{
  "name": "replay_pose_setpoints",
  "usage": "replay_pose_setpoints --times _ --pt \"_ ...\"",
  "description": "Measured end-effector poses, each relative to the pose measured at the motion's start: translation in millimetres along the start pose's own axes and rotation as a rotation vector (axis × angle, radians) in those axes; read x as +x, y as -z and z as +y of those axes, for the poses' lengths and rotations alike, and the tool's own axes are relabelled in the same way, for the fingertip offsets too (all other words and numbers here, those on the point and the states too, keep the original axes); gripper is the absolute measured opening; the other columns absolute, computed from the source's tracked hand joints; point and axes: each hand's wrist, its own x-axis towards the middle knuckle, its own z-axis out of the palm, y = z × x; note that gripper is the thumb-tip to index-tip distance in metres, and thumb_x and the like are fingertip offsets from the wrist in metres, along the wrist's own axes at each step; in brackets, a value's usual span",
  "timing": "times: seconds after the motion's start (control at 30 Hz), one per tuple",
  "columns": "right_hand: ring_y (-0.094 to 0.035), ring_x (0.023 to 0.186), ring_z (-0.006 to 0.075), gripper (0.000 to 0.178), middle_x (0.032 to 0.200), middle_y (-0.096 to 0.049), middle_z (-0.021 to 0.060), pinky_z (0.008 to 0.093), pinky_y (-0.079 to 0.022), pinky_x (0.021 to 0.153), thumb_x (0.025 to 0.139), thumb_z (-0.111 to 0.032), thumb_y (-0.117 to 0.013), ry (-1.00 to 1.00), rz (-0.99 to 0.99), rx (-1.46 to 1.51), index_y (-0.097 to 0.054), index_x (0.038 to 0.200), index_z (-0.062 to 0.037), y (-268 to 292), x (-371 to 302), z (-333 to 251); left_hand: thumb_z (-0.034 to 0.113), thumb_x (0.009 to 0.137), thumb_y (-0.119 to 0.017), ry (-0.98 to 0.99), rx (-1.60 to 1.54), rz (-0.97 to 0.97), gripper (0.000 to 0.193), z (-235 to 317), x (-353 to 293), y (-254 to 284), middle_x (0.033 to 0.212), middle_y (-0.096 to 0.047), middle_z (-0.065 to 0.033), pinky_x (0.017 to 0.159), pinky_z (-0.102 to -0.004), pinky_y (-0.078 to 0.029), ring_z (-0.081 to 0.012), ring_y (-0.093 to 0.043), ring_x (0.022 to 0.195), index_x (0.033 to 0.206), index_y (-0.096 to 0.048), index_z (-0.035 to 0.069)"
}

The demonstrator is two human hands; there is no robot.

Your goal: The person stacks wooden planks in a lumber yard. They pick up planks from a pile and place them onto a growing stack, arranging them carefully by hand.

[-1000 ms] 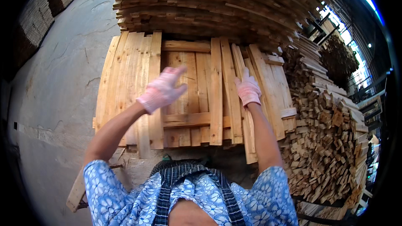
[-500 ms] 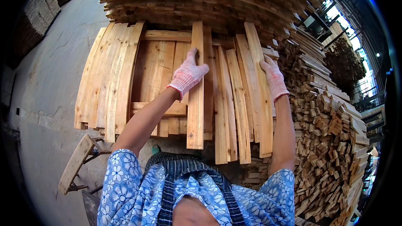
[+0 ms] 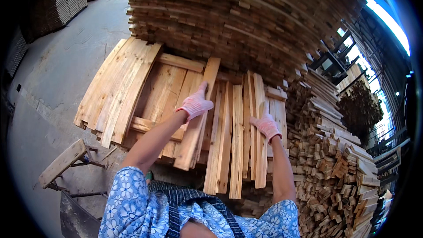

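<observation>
My left hand [image 3: 195,105], in a pinkish-white knit glove, grips a long wooden plank [image 3: 190,143] near its middle. The thumb lies over its right edge and the fingers along the left. That plank sits slanted across a panel of boards [image 3: 163,86]. To the right, my right hand [image 3: 266,126], gloved alike, is closed about a narrow upright-lying plank [image 3: 261,158], thumb on the left side; its fingertips are partly hidden. Between the hands lie several loose planks [image 3: 236,150], side by side, their near ends uneven.
Joined boards [image 3: 116,88] form the left part of the stack. A tall wall of stacked timber [image 3: 211,22] rises behind. Heaped wood offcuts [image 3: 335,167] fill the right side. A small wooden stool [image 3: 64,163] stands at lower left on the concrete floor [image 3: 39,132].
My right hand has shifted left, drawing its plank closer to the others. The plank under my left hand has turned aslant, its near end swinging left. The whole view has tilted.
</observation>
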Motion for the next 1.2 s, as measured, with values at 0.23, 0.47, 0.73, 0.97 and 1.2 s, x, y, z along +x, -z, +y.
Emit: replay_pose_setpoints --times 0.23,0.47,0.73,0.97,1.2 --pt "-0.069 0.105 0.0373 0.100 0.125 -0.059 0.0265 0.0489 -0.058 0.086 0.089 -0.025 -0.067 0.029 0.192 -0.422 -0.005 0.167 -0.0145 -28 -21 -74 0.028 0.082 -0.065 0.232 0.390 0.091 0.098 -93 -6 116 0.147 -0.049 -0.0313 0.102 -0.0474 -0.052 -0.0455 -0.058 0.129 0.166 -0.015 0.028" --pt "-0.070 0.113 0.0372 0.103 0.136 -0.062 0.0299 0.0444 -0.056 0.094 0.083 -0.030 -0.071 0.045 -0.020 -0.415 -0.014 0.164 -0.0030 -39 59 25 0.028 0.086 -0.065 -0.045 0.228 0.107 0.075 -87 -18 107 0.139 -0.050 -0.0330 0.102 -0.0522 -0.051 -0.0483 -0.059 0.124 0.152 -0.033 0.013" --pt "-0.066 0.120 0.0394 0.106 0.130 -0.066 0.0282 0.0417 -0.053 0.099 0.080 -0.037 -0.073 0.238 -0.160 0.348 -0.016 0.165 -0.0077 -4 -42 -216 0.029 0.092 -0.059 -0.050 0.370 0.283 0.062 -135 -63 235 0.135 -0.056 -0.0263 0.108 -0.0542 -0.045 -0.0450 -0.055 0.125 0.149 -0.042 0.012" --pt "-0.058 0.131 0.0418 0.102 0.138 -0.059 0.0339 0.0450 -0.045 0.108 0.093 -0.057 -0.055 0.249 -0.005 0.408 -0.006 0.165 -0.0042 -121 26 -307 0.035 0.092 -0.061 -0.088 0.621 0.393 0.054 -185 -41 223 0.137 -0.057 -0.0190 0.106 -0.0561 -0.041 -0.0437 -0.051 0.126 0.142 -0.053 0.015" --pt "-0.056 0.130 0.0475 0.098 0.148 -0.052 0.0316 0.0510 -0.045 0.110 0.095 -0.062 -0.052 0.245 -0.130 0.277 -0.012 0.165 -0.0067 -128 -20 -384 0.029 0.093 -0.062 -0.071 0.572 0.354 0.049 -196 -23 232 0.129 -0.060 -0.0217 0.096 -0.0535 -0.050 -0.0432 -0.056 0.119 0.140 -0.055 0.017"
